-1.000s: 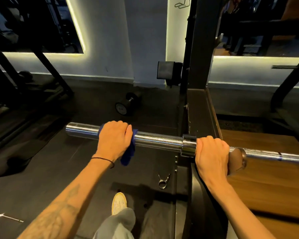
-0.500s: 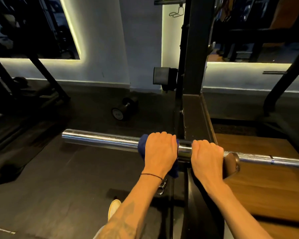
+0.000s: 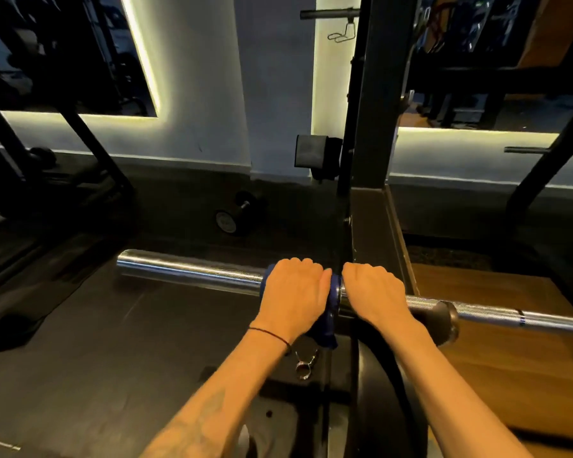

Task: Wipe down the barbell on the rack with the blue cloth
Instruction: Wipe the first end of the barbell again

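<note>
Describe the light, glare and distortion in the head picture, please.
Head view: the room is dim, with bright strips around the mirrors washing out the wall; the barbell shows streaky glare; the wide lens bends the rack post; the left hand and blue cloth look sharp enough.

The barbell sleeve point(image 3: 186, 271) was smooth, glossy chromed metal; its shaft point(image 3: 497, 317) looked finely knurled steel. The blue cloth point(image 3: 328, 322) was soft matt fabric. The rack upright point(image 3: 371, 94) was matt black painted metal, the platform point(image 3: 510, 358) warm wood, the floor point(image 3: 96, 342) dull rubber.
</note>
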`<state>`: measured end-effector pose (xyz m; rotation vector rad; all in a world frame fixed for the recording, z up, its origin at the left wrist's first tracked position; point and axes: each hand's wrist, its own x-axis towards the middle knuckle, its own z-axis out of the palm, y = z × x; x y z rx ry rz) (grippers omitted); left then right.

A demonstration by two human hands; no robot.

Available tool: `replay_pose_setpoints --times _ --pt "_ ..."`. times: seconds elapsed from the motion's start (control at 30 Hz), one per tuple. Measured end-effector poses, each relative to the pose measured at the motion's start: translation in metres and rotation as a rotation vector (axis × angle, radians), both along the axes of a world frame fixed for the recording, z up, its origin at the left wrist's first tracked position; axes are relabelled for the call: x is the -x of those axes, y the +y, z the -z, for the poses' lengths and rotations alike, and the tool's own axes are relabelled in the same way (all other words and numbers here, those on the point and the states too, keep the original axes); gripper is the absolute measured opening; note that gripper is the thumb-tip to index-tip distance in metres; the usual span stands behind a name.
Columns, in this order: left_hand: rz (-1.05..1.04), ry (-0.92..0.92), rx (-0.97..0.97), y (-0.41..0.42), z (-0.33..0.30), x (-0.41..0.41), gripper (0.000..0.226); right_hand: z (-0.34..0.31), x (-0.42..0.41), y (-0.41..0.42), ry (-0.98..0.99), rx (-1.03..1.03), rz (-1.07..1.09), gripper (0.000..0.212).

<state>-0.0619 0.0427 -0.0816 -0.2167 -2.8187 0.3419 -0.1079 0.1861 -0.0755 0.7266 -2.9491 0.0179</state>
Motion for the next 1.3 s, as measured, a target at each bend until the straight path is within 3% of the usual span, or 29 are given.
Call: replay_pose_setpoints --times 0.1,0.2,0.23,0.33,0.4,0.53,0.6,0.67,0.77,0.9,1.07,1.13,1.23,1.3 --pt "-0.085 -0.224 -0.009 -0.008 -0.013 0.019 0.027 0.008 -0.01 0.001 0.114 0.11 -0.038 0.013" --pt "-0.305 -0.456 -0.376 -0.007 -0.026 0.04 0.041 0.019 -0.01 0.004 0.13 0.263 -0.055 0.027" --pt "-0.328 -0.463 -0.406 -0.006 -0.027 0.042 0.042 0.023 -0.008 0.006 0.125 0.309 -0.067 0.028" --pt "-0.19 -0.196 -0.101 -0.002 -0.016 0.027 0.029 0.023 -0.003 0.011 0.021 0.517 -0.018 0.027" --pt "-0.141 -0.063 -0.005 0.002 -0.007 0.009 0.023 0.012 0.001 0.009 -0.093 0.607 0.085 0.035" --pt "-0.185 0.039 -0.134 0.013 0.014 -0.008 0.023 -0.007 0.019 -0.004 -0.418 0.465 0.314 0.049" --pt "-0.143 0.19 -0.313 0.016 0.032 -0.021 0.024 -0.01 0.02 -0.006 -0.441 0.318 0.299 0.04" --pt "-0.113 0.295 -0.423 0.013 0.045 -0.025 0.023 -0.008 0.015 -0.004 -0.291 0.1 0.132 0.022" --pt "-0.103 0.178 -0.233 0.005 0.028 -0.014 0.02 0.0 0.0 0.002 -0.028 -0.012 -0.008 0.026" --pt "-0.145 -0.073 0.006 0.004 -0.001 0.006 0.015 0.014 -0.01 0.005 0.146 0.164 -0.055 0.016" --pt "-0.174 -0.052 -0.018 0.028 -0.002 0.011 0.017 0.035 -0.007 0.007 0.126 0.543 -0.036 0.046" --pt "-0.094 -0.084 0.017 0.023 -0.003 0.005 0.027 0.035 -0.005 0.007 0.104 0.521 -0.022 0.045" --pt "-0.094 -0.086 0.082 -0.016 -0.005 -0.002 0.041 0.031 -0.002 0.008 0.067 0.343 -0.004 0.023" --pt "-0.181 -0.068 0.1 -0.05 -0.007 -0.01 0.032 0.03 -0.005 0.008 0.091 0.363 -0.039 0.033"
